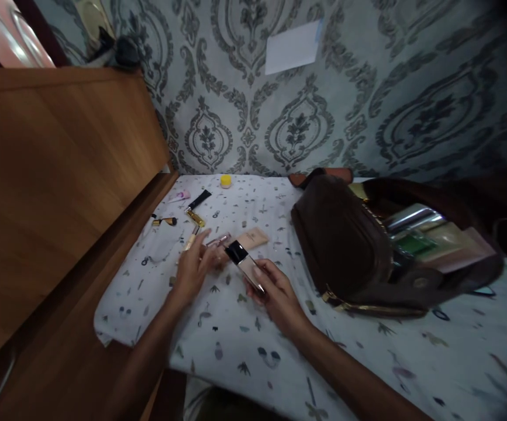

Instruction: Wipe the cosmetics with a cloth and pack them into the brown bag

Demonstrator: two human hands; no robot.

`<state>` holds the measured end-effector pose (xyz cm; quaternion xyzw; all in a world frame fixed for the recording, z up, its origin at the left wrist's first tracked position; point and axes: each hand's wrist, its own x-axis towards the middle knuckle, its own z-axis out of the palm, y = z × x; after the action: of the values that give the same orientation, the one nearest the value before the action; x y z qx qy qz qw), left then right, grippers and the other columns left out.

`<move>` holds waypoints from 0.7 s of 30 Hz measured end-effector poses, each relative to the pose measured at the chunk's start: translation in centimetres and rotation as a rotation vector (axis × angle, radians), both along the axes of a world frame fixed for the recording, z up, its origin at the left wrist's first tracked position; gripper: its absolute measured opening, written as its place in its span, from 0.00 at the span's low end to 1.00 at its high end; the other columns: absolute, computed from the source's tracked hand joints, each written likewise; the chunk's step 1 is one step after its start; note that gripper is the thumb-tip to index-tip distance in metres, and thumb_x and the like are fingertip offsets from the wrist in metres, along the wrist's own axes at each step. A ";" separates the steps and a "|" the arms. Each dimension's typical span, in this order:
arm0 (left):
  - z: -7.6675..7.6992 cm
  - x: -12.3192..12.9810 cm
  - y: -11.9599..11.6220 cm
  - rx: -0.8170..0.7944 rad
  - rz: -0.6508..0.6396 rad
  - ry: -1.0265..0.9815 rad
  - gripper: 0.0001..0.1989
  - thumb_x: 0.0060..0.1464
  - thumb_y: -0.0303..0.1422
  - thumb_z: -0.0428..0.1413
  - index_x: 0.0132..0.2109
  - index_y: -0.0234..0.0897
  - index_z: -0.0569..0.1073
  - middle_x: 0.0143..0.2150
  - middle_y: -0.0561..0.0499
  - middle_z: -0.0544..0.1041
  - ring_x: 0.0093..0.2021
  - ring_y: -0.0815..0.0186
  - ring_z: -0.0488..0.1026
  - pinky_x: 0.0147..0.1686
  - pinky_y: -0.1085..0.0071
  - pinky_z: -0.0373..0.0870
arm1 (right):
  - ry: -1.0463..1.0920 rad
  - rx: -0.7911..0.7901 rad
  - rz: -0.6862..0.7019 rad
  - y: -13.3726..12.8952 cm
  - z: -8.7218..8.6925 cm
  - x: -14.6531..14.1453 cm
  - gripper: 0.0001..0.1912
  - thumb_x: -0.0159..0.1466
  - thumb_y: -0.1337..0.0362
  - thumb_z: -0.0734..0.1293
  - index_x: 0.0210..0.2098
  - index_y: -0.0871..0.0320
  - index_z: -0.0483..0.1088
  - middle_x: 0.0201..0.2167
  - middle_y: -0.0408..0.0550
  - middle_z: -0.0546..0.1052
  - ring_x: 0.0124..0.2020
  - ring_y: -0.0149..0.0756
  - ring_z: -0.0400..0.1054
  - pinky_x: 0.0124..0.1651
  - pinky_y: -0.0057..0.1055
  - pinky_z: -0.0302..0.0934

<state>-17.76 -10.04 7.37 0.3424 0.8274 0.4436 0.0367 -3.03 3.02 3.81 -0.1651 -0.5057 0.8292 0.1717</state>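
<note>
My right hand point(275, 289) is closed round a foundation bottle point(248, 270) with beige contents and a shiny black cap, tilted with the cap toward the upper left. My left hand point(194, 266) hovers left of that cap, its fingers apart and slightly blurred, holding nothing that I can see. Behind the two hands lie a beige squeeze tube point(253, 238) and a slim pinkish tube point(218, 240). A slender cream-coloured item point(190, 242) shows just beyond my left fingers, partly hidden by them.
An open dark brown handbag point(345, 240) filled with packets stands at the right. On the patterned white sheet point(244, 345) are a black tube point(199, 200), a small gold bottle point(195, 218), a brush point(165, 221), a pink item point(179, 196) and a yellow-lidded jar point(226, 181). A wooden panel point(60, 175) borders the left.
</note>
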 end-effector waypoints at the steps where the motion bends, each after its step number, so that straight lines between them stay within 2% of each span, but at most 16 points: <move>1: 0.4 -1.0 -0.8 -0.132 0.106 0.172 0.23 0.65 0.41 0.48 0.63 0.38 0.66 0.37 0.47 0.79 0.36 0.58 0.75 0.39 0.64 0.71 | -0.001 -0.061 -0.009 0.0 0.1 0.0 0.23 0.54 0.44 0.74 0.36 0.54 0.67 0.26 0.41 0.73 0.23 0.30 0.64 0.23 0.25 0.50; 2: 0.8 -2.0 -1.7 -0.276 0.204 0.328 0.23 0.65 0.39 0.49 0.63 0.37 0.66 0.42 0.43 0.79 0.42 0.55 0.75 0.44 0.60 0.70 | -0.007 -0.117 -0.016 0.0 0.3 0.0 0.24 0.51 0.45 0.76 0.35 0.54 0.67 0.28 0.42 0.74 0.24 0.30 0.66 0.23 0.25 0.51; 4: 1.3 -4.2 -3.6 -0.505 0.312 0.513 0.22 0.63 0.34 0.51 0.61 0.32 0.68 0.54 0.34 0.75 0.54 0.46 0.69 0.52 0.52 0.66 | -0.020 -0.212 -0.015 0.0 0.6 0.0 0.25 0.48 0.46 0.78 0.35 0.54 0.68 0.28 0.43 0.76 0.24 0.31 0.67 0.25 0.25 0.53; 5: 1.4 -5.2 -4.4 -0.577 0.341 0.533 0.21 0.61 0.33 0.52 0.59 0.32 0.70 0.57 0.32 0.73 0.57 0.43 0.67 0.52 0.49 0.65 | -0.024 -0.250 -0.015 0.0 0.7 0.0 0.26 0.47 0.47 0.79 0.34 0.54 0.68 0.28 0.43 0.77 0.24 0.31 0.68 0.25 0.25 0.54; 7: 1.1 -6.9 -5.7 -0.619 0.355 0.506 0.17 0.57 0.30 0.54 0.52 0.32 0.75 0.53 0.32 0.75 0.56 0.40 0.68 0.51 0.47 0.65 | -0.031 -0.305 -0.015 -0.1 0.9 0.1 0.27 0.45 0.48 0.80 0.33 0.55 0.67 0.27 0.43 0.77 0.24 0.31 0.69 0.26 0.25 0.55; 10: 0.3 -8.2 -6.8 -0.548 0.353 0.450 0.10 0.55 0.30 0.53 0.40 0.35 0.78 0.42 0.37 0.79 0.47 0.44 0.73 0.46 0.52 0.68 | -0.030 -0.345 -0.008 0.0 0.7 0.0 0.27 0.43 0.50 0.81 0.32 0.55 0.68 0.27 0.44 0.78 0.24 0.30 0.69 0.25 0.24 0.56; 13: 0.4 -8.9 -7.3 -0.376 0.406 0.430 0.12 0.58 0.33 0.50 0.41 0.35 0.76 0.41 0.40 0.78 0.43 0.50 0.74 0.43 0.58 0.69 | -0.014 -0.362 -0.017 0.1 0.5 -0.1 0.27 0.42 0.51 0.82 0.32 0.56 0.69 0.27 0.43 0.78 0.24 0.30 0.70 0.25 0.24 0.56; 16: 1.7 -8.8 -7.2 -0.166 0.433 0.398 0.15 0.61 0.40 0.47 0.42 0.34 0.73 0.36 0.45 0.75 0.37 0.58 0.73 0.37 0.66 0.69 | 0.000 -0.355 -0.010 0.2 0.3 -0.1 0.26 0.44 0.51 0.81 0.34 0.56 0.70 0.27 0.44 0.78 0.25 0.30 0.70 0.25 0.23 0.56; 18: 2.5 -7.8 -6.5 -0.065 0.396 0.365 0.17 0.61 0.43 0.46 0.41 0.35 0.71 0.33 0.49 0.73 0.33 0.62 0.71 0.32 0.70 0.67 | 0.013 -0.341 0.006 0.2 0.2 -0.1 0.25 0.47 0.51 0.80 0.34 0.56 0.70 0.28 0.45 0.79 0.25 0.30 0.70 0.23 0.23 0.55; 21: 2.7 -4.2 -4.1 0.044 0.240 0.275 0.17 0.62 0.46 0.48 0.40 0.38 0.70 0.32 0.53 0.73 0.30 0.66 0.70 0.29 0.73 0.66 | 0.035 -0.326 0.017 0.0 0.1 0.0 0.23 0.49 0.51 0.79 0.36 0.56 0.70 0.30 0.45 0.79 0.26 0.30 0.71 0.23 0.22 0.55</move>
<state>-21.95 -14.10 10.03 0.2995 0.8495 0.4119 -0.1374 -3.02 3.05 3.95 -0.1719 -0.3626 0.9045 0.1443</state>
